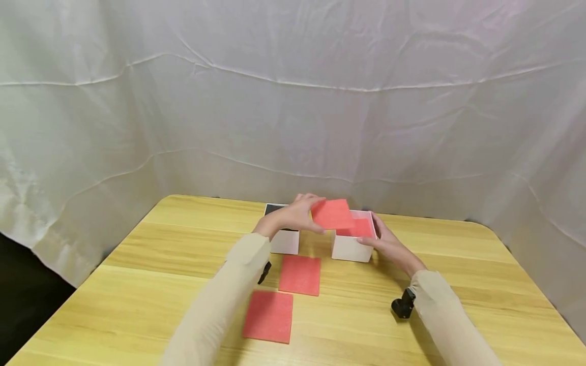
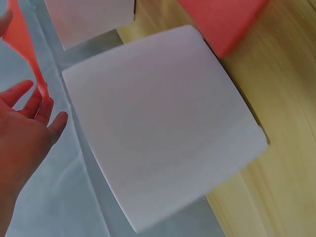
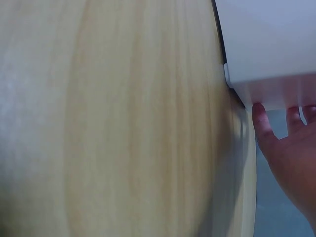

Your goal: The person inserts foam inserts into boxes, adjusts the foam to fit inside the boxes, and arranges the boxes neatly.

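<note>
Left hand pinches a red foam square in its fingers above the right-hand white box, right hand steadying its side with straight fingers; best kept level, centred over the opening.

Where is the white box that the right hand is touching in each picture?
Head: the white box sits at mid-table, right of centre, with the right hand against its right side.
Left wrist: it is probably the partial box at the top left; the big one in the middle looks like the other box.
Right wrist: its wall fills the top right corner, fingertips on it.
Shared landmark: the wooden table.
</note>
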